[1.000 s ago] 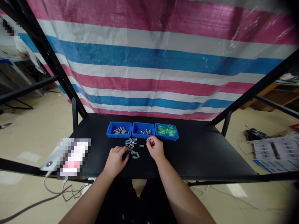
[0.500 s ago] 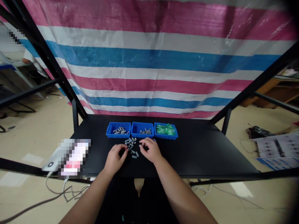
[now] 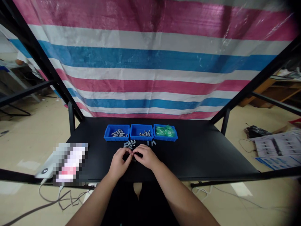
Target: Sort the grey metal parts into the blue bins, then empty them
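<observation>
My left hand point(image 3: 120, 160) and my right hand point(image 3: 146, 156) meet fingertip to fingertip over the black table, both pinched. Whatever lies between the fingertips is too small to make out. Just behind them is a loose pile of small metal pieces point(image 3: 129, 143), partly covered by the fingers. A few grey cylinders point(image 3: 151, 143) lie behind my right hand. Three blue bins stand in a row: the left bin point(image 3: 108, 137) has grey cylinders, the middle bin point(image 3: 134, 135) has small shiny metal parts, and the right bin point(image 3: 176, 137) has green plastic packets.
On the table's left edge lies a pale device point(image 3: 44, 168) with cables, beside a blurred-out screen point(image 3: 70, 163). A striped sheet point(image 3: 150, 59) hangs behind the table point(image 3: 202, 153), between black frame posts point(image 3: 72, 119).
My right hand has moved left to meet my left hand, fingertips now together. Cylinders behind my right hand have come into view. The camera view has shifted slightly.
</observation>
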`<state>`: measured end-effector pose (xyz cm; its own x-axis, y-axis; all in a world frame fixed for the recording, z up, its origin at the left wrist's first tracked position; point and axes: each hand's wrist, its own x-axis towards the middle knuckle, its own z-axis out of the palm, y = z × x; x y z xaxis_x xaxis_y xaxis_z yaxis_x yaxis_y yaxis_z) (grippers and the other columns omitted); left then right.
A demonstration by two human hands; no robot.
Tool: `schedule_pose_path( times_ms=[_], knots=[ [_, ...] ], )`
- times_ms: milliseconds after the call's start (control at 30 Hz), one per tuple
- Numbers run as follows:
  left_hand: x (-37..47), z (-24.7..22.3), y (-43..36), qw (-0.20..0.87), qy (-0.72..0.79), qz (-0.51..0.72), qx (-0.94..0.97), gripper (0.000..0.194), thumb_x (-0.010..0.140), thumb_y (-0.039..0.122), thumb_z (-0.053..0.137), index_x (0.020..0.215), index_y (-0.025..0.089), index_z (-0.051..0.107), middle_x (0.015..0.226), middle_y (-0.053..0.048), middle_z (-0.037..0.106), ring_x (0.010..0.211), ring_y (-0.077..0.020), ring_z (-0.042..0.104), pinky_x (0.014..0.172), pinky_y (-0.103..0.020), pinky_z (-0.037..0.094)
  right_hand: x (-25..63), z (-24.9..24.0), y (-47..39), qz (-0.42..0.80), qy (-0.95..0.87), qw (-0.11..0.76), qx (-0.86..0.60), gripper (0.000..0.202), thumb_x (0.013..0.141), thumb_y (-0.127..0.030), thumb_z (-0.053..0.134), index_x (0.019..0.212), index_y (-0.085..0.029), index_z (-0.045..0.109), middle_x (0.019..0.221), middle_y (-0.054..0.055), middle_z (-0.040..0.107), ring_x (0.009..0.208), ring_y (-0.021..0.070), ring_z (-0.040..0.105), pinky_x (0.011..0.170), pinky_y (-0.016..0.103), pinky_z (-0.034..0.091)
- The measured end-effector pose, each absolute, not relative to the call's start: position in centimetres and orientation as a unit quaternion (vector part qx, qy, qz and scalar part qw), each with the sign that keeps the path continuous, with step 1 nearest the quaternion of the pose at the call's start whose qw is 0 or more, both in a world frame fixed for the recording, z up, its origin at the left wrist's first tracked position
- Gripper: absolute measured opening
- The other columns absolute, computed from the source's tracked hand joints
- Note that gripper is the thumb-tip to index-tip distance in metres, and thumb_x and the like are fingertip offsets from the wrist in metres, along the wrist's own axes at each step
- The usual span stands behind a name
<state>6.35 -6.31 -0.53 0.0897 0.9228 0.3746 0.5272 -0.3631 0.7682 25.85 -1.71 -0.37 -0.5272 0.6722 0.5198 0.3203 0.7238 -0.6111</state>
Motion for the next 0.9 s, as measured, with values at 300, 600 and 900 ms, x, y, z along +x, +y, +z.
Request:
schedule_pose_path(
  times_ms=[300, 600, 900],
  knots=[
    [6.4, -0.6, -6.2, 0.111, 0.599, 0.407, 0.681, 0.017, 0.083, 0.017, 0.064, 0.099, 0.023, 0.061, 0.095, -0.004, 0.066, 0.093, -0.0249, 0.060, 0.086, -0.040, 0.047, 26.3, -1.2, 0.3, 0.113, -0.662, 0.565, -0.479, 0.014, 0.094, -0.029, 0.064, 0.102, -0.021, 0.074, 0.092, 0.006, 0.076, 0.072, 0.0171, 0.069, 0.067, 0.030, 0.058],
    [6.6, -1.0, -6.2, 0.092, 0.627, 0.333, 0.698, 0.025, 0.077, 0.010, 0.060, 0.098, 0.023, 0.060, 0.098, -0.005, 0.066, 0.095, -0.0263, 0.060, 0.086, -0.040, 0.047, 27.2, -1.8, 1.6, 0.097, -0.599, 0.599, -0.523, 0.018, 0.093, -0.032, 0.064, 0.102, -0.018, 0.073, 0.091, 0.008, 0.076, 0.070, 0.0169, 0.069, 0.062, 0.027, 0.058],
    [6.4, -1.6, -6.2, 0.077, 0.621, 0.331, 0.706, 0.021, 0.083, 0.008, 0.055, 0.097, 0.022, 0.060, 0.094, -0.005, 0.066, 0.090, -0.0252, 0.061, 0.085, -0.040, 0.049, 28.1, -1.2, -0.1, 0.107, -0.666, 0.552, -0.490, 0.006, 0.090, -0.023, 0.060, 0.087, -0.020, 0.065, 0.076, 0.001, 0.064, 0.060, 0.0126, 0.055, 0.061, 0.026, 0.049]
  ],
)
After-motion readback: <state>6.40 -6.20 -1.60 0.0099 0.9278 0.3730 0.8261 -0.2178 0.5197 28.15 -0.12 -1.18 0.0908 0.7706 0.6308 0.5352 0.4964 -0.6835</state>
